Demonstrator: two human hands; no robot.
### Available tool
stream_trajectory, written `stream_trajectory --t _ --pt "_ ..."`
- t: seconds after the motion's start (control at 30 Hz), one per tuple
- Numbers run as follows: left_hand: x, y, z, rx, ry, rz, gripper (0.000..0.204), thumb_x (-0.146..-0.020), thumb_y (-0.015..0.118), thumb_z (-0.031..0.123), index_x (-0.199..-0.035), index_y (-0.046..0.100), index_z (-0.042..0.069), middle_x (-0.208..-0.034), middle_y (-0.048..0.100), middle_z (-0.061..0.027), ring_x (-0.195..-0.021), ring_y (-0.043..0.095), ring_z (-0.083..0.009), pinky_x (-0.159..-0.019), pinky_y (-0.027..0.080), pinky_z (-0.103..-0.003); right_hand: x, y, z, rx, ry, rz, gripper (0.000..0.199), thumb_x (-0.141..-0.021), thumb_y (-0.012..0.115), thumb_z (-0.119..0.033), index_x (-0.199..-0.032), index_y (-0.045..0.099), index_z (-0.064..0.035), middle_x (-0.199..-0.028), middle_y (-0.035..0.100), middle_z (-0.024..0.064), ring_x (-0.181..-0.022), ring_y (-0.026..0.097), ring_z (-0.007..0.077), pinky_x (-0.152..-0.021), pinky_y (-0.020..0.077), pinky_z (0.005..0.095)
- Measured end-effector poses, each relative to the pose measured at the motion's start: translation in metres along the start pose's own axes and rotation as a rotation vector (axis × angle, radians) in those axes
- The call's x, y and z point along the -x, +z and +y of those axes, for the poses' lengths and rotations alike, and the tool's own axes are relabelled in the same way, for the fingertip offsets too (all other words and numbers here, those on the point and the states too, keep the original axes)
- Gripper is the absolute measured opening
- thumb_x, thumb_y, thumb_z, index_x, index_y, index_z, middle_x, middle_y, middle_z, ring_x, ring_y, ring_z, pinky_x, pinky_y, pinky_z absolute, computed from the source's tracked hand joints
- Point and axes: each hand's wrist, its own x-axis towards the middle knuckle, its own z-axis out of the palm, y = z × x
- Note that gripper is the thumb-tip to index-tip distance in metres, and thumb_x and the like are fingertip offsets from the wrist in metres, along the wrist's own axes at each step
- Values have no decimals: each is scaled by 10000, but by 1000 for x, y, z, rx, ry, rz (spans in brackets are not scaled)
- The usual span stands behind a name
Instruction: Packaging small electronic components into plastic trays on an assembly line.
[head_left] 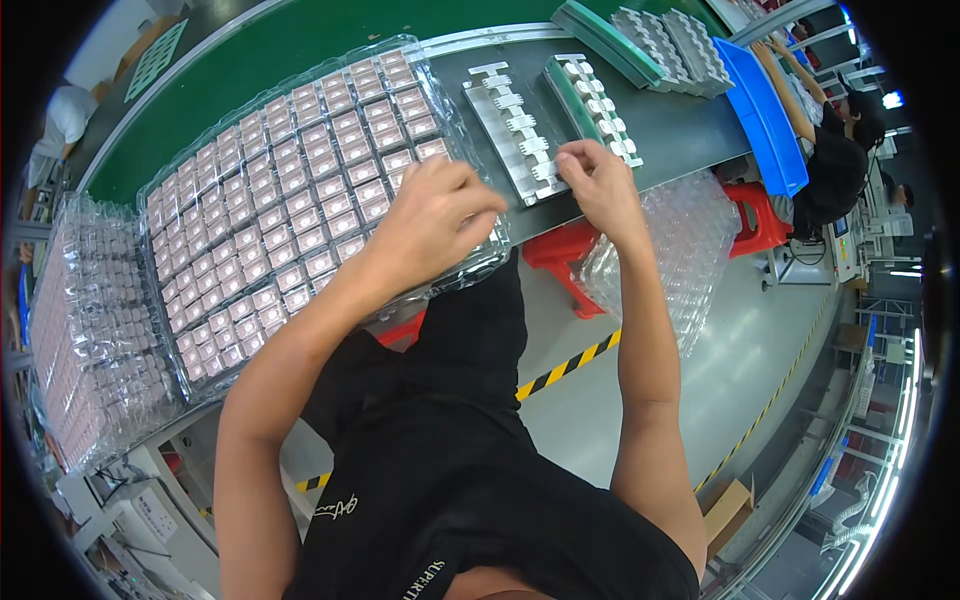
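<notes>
My left hand [437, 212] hovers over the right edge of a clear plastic tray [490, 245], its fingers curled and slightly blurred; whatever they may hold is hidden. Rows of small pinkish square parts [302, 203] fill the tray's pockets. To the right, my right hand [603, 190] is at the near end of a silver metal fixture [497, 130], thumb and forefinger drawn together. Anything between those fingertips is too small to make out. Along the fixture runs a line of white-silver clip-like pieces [521, 122]. Beside it stands a green-sided fixture [570, 97] topped with rounded white pieces [597, 105].
Stacked filled trays [100, 330] stand at the far left. Green and silver fixtures [665, 50] lie at the back right, by a blue bin [765, 120]. Clear empty trays [665, 250] rest on a red stool [565, 250]. Another person [840, 160] sits farther right.
</notes>
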Motion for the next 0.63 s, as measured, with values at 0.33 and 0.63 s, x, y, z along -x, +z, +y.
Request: stream_trajectory --t 0.33,0.63 --pt "38 -11 9 -89 89 -155 55 -808 719 102 -844 685 78 -915 618 -23 -912 540 -239 -821 409 -365 20 -5 -34 -54 -268 188 251 -1035 527 -155 -1134 655 37 -958 640 151 -787 674 235 -716 519 340" --pt "29 0 11 -224 52 -194 81 -802 717 125 -845 700 59 -939 575 -63 -956 498 -246 -834 418 -394 19 -7 -11 -309 -61 139 273 -1057 524 -202 -1257 648 -64 -952 616 62 -792 647 137 -702 530 265"
